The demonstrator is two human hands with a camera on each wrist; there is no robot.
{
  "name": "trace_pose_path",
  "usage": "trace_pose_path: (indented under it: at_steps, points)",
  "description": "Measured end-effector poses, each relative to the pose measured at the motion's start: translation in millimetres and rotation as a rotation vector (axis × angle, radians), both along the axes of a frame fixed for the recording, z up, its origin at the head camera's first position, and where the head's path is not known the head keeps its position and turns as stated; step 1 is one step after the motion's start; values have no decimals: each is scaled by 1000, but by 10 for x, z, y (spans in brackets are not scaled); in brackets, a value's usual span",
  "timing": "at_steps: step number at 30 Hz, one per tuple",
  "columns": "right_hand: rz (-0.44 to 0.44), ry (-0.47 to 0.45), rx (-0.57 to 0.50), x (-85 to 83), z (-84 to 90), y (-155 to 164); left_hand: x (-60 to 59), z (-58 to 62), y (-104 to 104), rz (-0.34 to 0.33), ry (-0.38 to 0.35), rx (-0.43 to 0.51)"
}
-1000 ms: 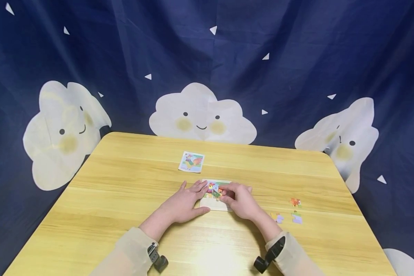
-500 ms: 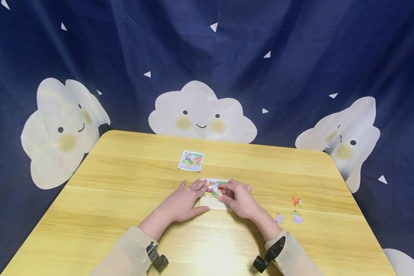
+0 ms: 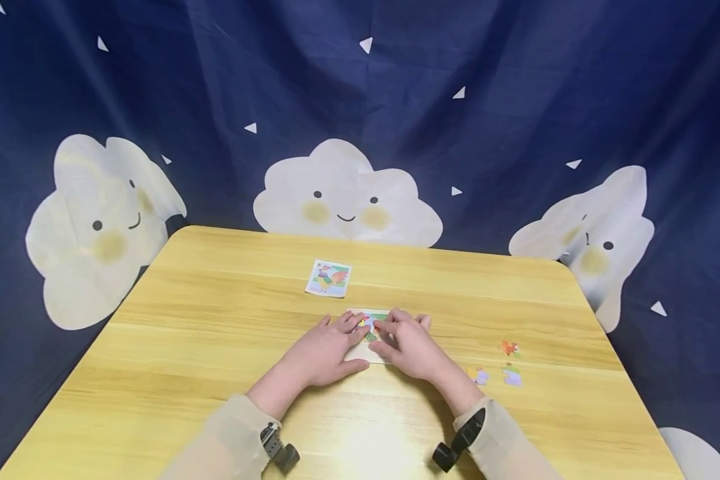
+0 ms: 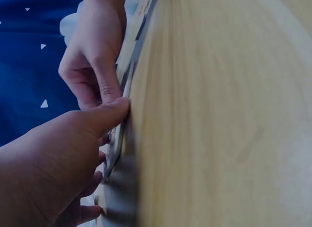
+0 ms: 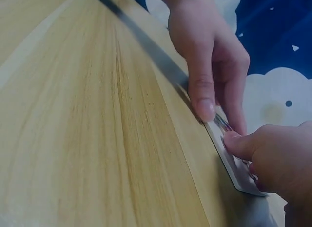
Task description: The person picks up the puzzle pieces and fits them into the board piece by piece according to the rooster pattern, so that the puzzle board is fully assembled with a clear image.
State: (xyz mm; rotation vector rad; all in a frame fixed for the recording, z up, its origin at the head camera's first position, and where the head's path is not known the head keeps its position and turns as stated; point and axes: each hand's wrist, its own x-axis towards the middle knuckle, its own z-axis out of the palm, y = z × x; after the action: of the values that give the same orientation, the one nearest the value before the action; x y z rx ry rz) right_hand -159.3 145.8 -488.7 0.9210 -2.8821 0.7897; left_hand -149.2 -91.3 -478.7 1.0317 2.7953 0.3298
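Left hand [image 3: 323,352] lies flat on the left edge of the puzzle tray [image 3: 360,352], fingers straight and slightly spread, thumb against the near rim; the thin, square, pale wooden tray sits mid-surface with colourful pieces partly filling it. Right hand [image 3: 409,347] rests on the tray's right side, fingers curled down, tips pressing a piece by the left fingertips. Light wood-grain surface [image 3: 216,347]; picture card [image 3: 328,278] behind the tray, three loose pieces [image 3: 493,368] to the right.
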Motion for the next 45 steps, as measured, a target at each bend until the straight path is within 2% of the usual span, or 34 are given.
trace_pose_path:
  at_steps: [15, 20, 29, 34, 45]
  points:
    - [35, 105, 73, -10, -30, -17, 17, -22, 25, 11, 1, -15]
    - [30, 96, 91, -8, -25, -15, 13, -20, 38, 14, -5, -14]
    - [44, -31, -59, 21, 49, 65, 30, 2, 42, 29, -39, 2]
    - [48, -39, -113, 23, 105, 128, 30, -13, 35, 38, -38, -1]
    - [14, -32, -136, 27, 156, 270, 28, -18, 32, 31, -38, 8]
